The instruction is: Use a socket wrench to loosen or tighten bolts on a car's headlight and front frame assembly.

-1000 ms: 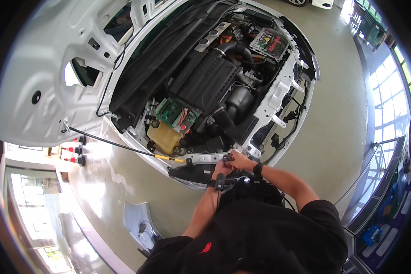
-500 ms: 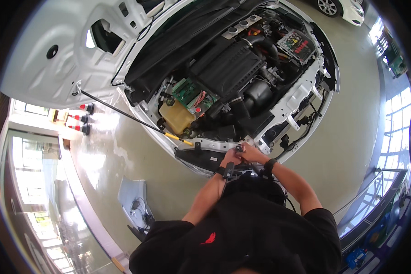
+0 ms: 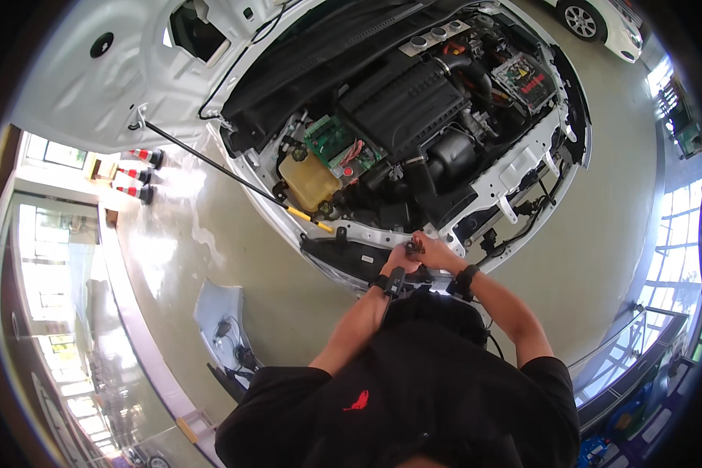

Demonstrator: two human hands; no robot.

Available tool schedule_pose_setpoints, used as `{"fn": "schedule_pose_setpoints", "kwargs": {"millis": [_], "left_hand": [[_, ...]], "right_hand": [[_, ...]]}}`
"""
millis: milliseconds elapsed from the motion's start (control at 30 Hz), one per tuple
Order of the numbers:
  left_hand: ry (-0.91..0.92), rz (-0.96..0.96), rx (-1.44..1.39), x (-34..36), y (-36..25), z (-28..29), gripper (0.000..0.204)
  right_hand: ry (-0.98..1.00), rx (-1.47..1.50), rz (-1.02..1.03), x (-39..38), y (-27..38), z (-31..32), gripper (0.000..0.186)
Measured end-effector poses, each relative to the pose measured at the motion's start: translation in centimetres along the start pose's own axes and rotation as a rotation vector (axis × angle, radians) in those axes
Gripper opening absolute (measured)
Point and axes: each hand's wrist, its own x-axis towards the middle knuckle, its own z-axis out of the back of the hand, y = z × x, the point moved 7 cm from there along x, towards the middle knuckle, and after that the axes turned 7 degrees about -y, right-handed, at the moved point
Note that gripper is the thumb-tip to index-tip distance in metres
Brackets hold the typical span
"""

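Close together at the front edge of the engine bay, my two hands are closed around one small dark part (image 3: 415,246). Its kind is too small to make out. My left hand (image 3: 398,260) grips it from the left, and my right hand (image 3: 440,255) from the right with bent fingers. Just beyond them runs the white front crossmember (image 3: 378,236) of the car. To the left of my hands lies the black headlight housing (image 3: 343,256). Some of my fingertips are hidden.
A black prop rod with a yellow end (image 3: 310,219) holds up the white hood (image 3: 62,86). Beyond my hands are a yellowish coolant tank (image 3: 308,181) and a black engine cover (image 3: 402,109). A detached bumper piece (image 3: 220,304) lies on the floor, left; traffic cones (image 3: 136,175) stand farther off.
The whole view has shifted a little, so the car sits slightly further right and the hood higher. Both hands stay together on the small dark part, with their grip slightly turned.
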Motion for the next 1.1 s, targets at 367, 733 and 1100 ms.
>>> {"fn": "schedule_pose_setpoints", "kwargs": {"millis": [367,733,1100], "left_hand": [[-0.246,-0.145,0.666,-1.5,0.4,-0.4,0.023],[-0.305,-0.045,0.253,-4.3,2.7,-4.1,0.021],[-0.275,-0.155,0.259,-2.9,0.9,-1.4,0.022]], "right_hand": [[0.005,-0.827,0.545,-0.1,4.3,1.3,0.032],[0.037,-0.372,0.020,-1.0,1.7,1.2,0.040],[0.034,0.062,-0.275,0.1,-0.2,1.0,0.041]]}}
